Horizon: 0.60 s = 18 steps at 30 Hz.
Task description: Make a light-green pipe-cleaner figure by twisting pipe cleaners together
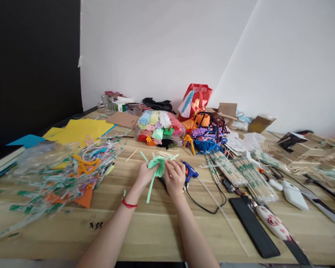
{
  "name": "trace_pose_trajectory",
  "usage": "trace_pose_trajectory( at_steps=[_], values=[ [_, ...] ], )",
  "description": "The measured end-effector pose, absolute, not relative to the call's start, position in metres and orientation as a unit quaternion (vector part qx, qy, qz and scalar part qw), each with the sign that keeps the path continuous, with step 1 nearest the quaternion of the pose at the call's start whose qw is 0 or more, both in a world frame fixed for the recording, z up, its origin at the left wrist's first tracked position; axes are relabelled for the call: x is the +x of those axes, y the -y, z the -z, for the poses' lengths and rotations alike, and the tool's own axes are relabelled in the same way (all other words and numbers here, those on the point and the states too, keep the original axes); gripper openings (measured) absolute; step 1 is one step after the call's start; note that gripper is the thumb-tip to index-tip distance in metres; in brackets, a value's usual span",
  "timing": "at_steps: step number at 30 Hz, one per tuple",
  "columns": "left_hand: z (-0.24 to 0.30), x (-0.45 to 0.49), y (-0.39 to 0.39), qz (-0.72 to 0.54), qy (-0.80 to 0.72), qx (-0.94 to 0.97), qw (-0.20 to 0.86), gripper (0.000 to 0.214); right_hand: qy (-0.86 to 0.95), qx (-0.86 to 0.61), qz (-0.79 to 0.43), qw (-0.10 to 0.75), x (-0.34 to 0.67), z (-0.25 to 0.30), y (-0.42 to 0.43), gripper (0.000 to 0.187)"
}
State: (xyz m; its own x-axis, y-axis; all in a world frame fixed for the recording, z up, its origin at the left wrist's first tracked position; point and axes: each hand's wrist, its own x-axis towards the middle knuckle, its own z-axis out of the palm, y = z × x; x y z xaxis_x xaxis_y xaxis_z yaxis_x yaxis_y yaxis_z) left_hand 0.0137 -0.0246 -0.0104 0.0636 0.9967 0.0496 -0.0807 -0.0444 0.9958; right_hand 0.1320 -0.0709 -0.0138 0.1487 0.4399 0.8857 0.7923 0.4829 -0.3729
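Left hand [147,173]: closes thumb and fingers on a mint-green fuzzy piece [160,169], held above the wooden table [156,234] with stems [150,193] jutting outward. Right hand [174,176]: curls fingers at its right edge; cannot tell whether pinching. Just right: blue glue gun [190,172]. Beyond: bagged multicoloured bundles [159,128]. Worn at left wrist: 1 red bracelet [130,205].

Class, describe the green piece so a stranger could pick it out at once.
Start at the wooden table, then find the plastic bag of colourful bundles towards the back. Nearer the viewer, the left hand grips the green piece, with the right hand touching it. Unlike the blue glue gun nearby, it is pale green, with thin strips jutting out.
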Motion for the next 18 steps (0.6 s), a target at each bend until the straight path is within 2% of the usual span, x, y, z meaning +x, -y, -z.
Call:
trace_pose_trajectory(
  at_steps=[4,8,10,13,18],
  values=[
    [0.010,0.016,0.026,-0.501,-0.441,0.519,0.533,0.023,0.617,-0.488,0.152,0.598,0.134,0.013,0.069,0.022],
    [0.013,0.016,0.026,-0.482,-0.444,0.533,0.535,0.024,0.555,-0.516,0.095,0.645,0.131,0.007,0.070,0.012],
    [0.015,0.016,0.025,-0.472,-0.440,0.536,0.544,0.027,0.525,-0.535,0.062,0.659,0.131,0.003,0.071,0.013],
    [0.015,0.016,0.025,-0.471,-0.424,0.535,0.560,0.029,0.531,-0.535,0.035,0.656,0.131,-0.002,0.073,0.017],
    [0.010,0.016,0.027,-0.483,-0.379,0.526,0.589,0.030,0.590,-0.503,0.034,0.631,0.132,-0.006,0.076,0.014]
  ],
)
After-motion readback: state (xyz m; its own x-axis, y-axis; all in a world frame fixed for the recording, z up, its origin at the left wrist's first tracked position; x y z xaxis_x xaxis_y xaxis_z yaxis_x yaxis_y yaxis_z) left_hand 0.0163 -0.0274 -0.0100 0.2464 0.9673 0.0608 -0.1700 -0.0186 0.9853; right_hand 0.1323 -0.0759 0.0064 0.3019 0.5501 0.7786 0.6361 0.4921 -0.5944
